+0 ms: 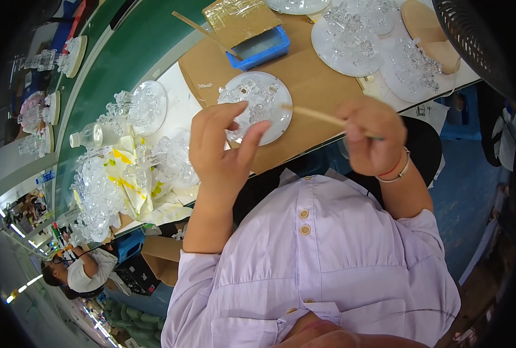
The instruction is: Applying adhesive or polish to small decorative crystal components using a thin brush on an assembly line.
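A thin wooden stick point(316, 115) is pinched in the fingers of my right hand point(375, 138). Its far end points left, over the edge of a round white plate point(280, 119) that bears a cluster of clear, glassy pieces. Above the plate's left side is my left hand point(220, 139), thumb and fingers apart in a C shape with nothing visible between them. It partly covers the plate and some of the clear pieces point(261, 95). Whether its fingertips touch them I cannot tell.
A blue tray point(264, 52) stands behind the plate on brown cardboard point(310, 87), with a second stick point(203, 33) leaning across it. More white discs point(327, 52) with clear clusters lie back right. A clear bottle point(90, 137) and a pile of clear pieces point(95, 185) are at left.
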{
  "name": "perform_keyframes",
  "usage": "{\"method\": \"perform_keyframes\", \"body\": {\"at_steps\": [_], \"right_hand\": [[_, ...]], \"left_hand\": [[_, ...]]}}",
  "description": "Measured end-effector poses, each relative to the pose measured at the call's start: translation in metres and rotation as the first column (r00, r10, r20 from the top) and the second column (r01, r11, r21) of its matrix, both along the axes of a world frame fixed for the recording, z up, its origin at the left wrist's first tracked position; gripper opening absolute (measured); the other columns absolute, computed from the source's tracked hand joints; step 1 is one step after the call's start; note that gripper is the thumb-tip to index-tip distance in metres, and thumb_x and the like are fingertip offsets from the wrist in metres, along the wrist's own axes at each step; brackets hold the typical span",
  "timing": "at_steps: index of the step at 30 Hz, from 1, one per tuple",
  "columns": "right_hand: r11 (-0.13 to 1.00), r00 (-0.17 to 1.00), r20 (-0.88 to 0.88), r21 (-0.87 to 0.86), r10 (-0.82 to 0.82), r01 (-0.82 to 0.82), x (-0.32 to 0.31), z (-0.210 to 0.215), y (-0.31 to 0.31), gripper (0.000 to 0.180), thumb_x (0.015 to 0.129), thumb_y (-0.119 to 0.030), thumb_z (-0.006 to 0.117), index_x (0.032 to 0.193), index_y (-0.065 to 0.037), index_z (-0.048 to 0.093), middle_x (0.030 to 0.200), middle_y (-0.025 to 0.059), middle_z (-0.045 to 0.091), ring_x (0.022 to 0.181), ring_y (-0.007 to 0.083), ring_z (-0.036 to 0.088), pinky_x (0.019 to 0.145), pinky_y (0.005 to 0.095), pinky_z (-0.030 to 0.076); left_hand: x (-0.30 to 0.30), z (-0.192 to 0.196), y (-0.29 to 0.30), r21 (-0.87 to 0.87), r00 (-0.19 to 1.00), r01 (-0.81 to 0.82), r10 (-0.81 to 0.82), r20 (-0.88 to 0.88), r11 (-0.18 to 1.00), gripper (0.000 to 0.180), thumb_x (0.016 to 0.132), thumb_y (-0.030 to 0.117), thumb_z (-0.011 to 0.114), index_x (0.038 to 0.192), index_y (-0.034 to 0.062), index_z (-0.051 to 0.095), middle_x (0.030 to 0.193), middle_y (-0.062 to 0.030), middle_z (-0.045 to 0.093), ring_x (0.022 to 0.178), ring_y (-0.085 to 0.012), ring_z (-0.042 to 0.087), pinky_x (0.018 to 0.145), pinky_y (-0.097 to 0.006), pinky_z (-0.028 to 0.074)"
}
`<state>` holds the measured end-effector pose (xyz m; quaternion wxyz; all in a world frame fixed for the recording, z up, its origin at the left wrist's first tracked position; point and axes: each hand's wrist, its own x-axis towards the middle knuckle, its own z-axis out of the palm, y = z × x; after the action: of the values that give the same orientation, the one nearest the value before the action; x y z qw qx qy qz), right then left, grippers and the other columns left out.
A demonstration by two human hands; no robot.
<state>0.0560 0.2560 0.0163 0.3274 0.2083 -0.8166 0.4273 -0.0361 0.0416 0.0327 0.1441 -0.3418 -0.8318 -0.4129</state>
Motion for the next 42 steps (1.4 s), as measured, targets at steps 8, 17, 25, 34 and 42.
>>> {"method": "perform_keyframes", "body": {"at_steps": [8,17,25,34,42], "right_hand": [[0.91,0.894,-0.172,-0.035,-0.413,0.413,-0.059,0.029,0.001,0.01,0.088,-0.004,0.062,0.092,-0.002,0.054,0.072,0.0075,0.059,0.055,0.0157,0.056,0.051,0.0247,0.043],[0.895,0.901,-0.044,0.104,-0.432,0.434,-0.108,0.009,-0.007,0.009,0.09,-0.01,0.061,0.091,-0.004,0.054,0.069,0.0097,0.058,0.053,0.0214,0.056,0.049,0.029,0.043],[0.931,0.929,-0.111,0.064,-0.352,0.36,-0.107,0.005,-0.006,0.009,0.092,-0.01,0.059,0.095,-0.003,0.053,0.074,0.0103,0.059,0.057,0.0229,0.057,0.053,0.0297,0.046],[0.934,0.933,-0.034,0.006,-0.358,0.358,-0.099,0.002,-0.002,0.009,0.093,-0.01,0.057,0.096,-0.002,0.054,0.074,0.0098,0.058,0.056,0.0198,0.055,0.054,0.028,0.045],[0.934,0.943,0.018,-0.134,-0.332,0.331,-0.05,0.007,0.004,0.008,0.097,-0.007,0.049,0.099,0.0,0.05,0.087,0.0107,0.062,0.065,0.0096,0.051,0.059,0.0221,0.042]], "left_hand": [[-0.02,0.006,-0.028,-0.152,0.968,0.231,-0.211,0.135,0.961,0.031,0.079,0.014,0.072,0.106,0.0037,0.063,0.106,-0.013,0.064,0.095,-0.0308,0.061,0.08,-0.036,0.049],[-0.009,0.01,-0.034,-0.157,0.943,0.287,-0.249,0.222,0.945,0.044,0.067,0.022,0.082,0.103,0.0051,0.065,0.096,-0.0096,0.067,0.087,-0.0276,0.064,0.074,-0.034,0.051],[0.0,-0.001,-0.034,-0.191,0.98,0.164,-0.138,0.144,0.968,0.041,0.066,0.018,0.082,0.101,0.006,0.064,0.094,-0.0103,0.067,0.083,-0.027,0.064,0.069,-0.033,0.052],[0.009,-0.001,-0.023,-0.177,0.989,0.031,-0.004,0.15,0.984,0.039,0.067,0.016,0.082,0.099,0.0056,0.064,0.093,-0.0104,0.067,0.08,-0.0262,0.065,0.068,-0.032,0.052],[0.009,-0.003,-0.02,-0.156,0.989,0.018,0.005,0.15,0.988,0.038,0.067,0.015,0.083,0.099,0.0046,0.064,0.094,-0.0103,0.067,0.079,-0.0251,0.065,0.069,-0.032,0.052]]}}
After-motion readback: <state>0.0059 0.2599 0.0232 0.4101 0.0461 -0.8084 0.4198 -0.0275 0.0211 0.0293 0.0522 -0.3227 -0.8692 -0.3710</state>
